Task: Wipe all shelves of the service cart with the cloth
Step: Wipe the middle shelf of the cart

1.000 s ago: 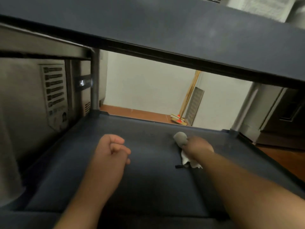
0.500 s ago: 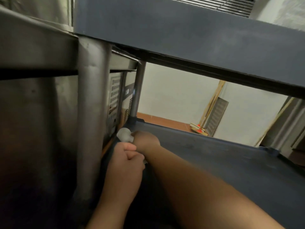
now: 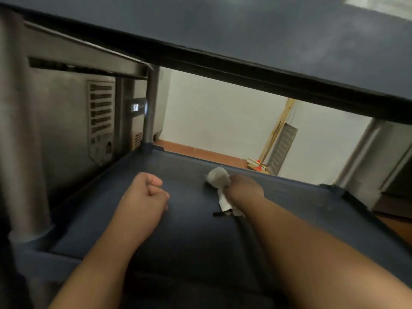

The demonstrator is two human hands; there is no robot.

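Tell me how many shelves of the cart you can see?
2. One dark shelf lies under both hands, where the right hand holds the cloth. Another shelf hangs overhead. More may be hidden below.

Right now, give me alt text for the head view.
The right hand grips a white cloth against the far side of a dark blue cart shelf. The left hand rests fisted on it, under another shelf.

My right hand (image 3: 245, 189) grips the cloth (image 3: 218, 177) on the dark cart shelf (image 3: 191, 230), while my left hand (image 3: 145, 194) rests fisted beside it.
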